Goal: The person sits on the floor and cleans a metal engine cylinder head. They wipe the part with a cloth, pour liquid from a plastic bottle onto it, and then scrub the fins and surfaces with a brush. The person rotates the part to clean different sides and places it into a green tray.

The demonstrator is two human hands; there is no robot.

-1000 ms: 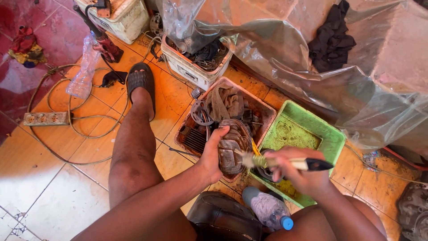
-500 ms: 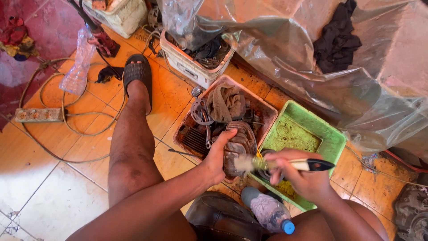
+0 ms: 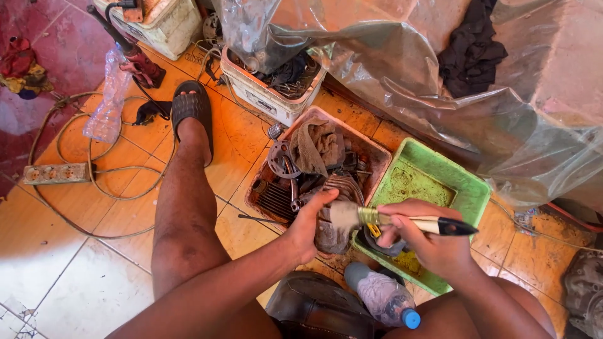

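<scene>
A finned engine part (image 3: 333, 216) is steadied over the brown parts tray (image 3: 377, 150), apparently so grime falls there. The left hand (image 3: 309, 226) is clamped on it. The right hand (image 3: 427, 242) is closed around a paintbrush (image 3: 402, 221), bristles touching the part, beside the green tray (image 3: 471, 188).

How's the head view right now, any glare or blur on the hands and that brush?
Head view: sharp overall, warm hard light; the left hand and right hand holding the paintbrush are crisp. Bright glare on the clear plastic sheet and pale floor tiles; wide-angle bending toward the edges. The finned metal part sits in shade, detail murky.
</scene>
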